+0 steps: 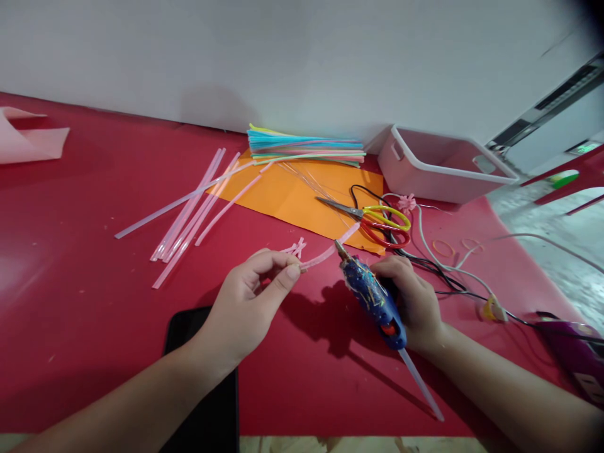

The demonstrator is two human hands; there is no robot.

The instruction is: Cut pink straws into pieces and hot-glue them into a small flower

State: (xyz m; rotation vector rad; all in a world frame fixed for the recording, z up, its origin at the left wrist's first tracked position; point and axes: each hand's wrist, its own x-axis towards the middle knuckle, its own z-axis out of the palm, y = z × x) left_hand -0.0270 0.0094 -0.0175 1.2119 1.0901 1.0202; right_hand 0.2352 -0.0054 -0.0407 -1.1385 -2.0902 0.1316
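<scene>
Between thumb and fingers, my left hand (257, 292) pinches one end of a pink pipe cleaner strip (325, 253); short pink pieces in a small cluster (296, 246) show just behind the fingertips. My right hand (413, 296) is wrapped round the handle of a blue hot glue gun (372, 299). A clear glue stick (421, 385) sticks out of its rear end. The metal nozzle sits right at the pink strip; whether it touches cannot be made out. Part of my right fingers is hidden behind the gun.
Beyond the hands, scissors (372, 217) lie on an orange sheet (292, 195), with a bundle of coloured pipe cleaners (306, 148) behind. Pink-tinted sticks (189, 220) lie left. A bin (434, 167) stands back right near tangled cables (441, 270). A black phone-like slab (207, 402) is under my left forearm.
</scene>
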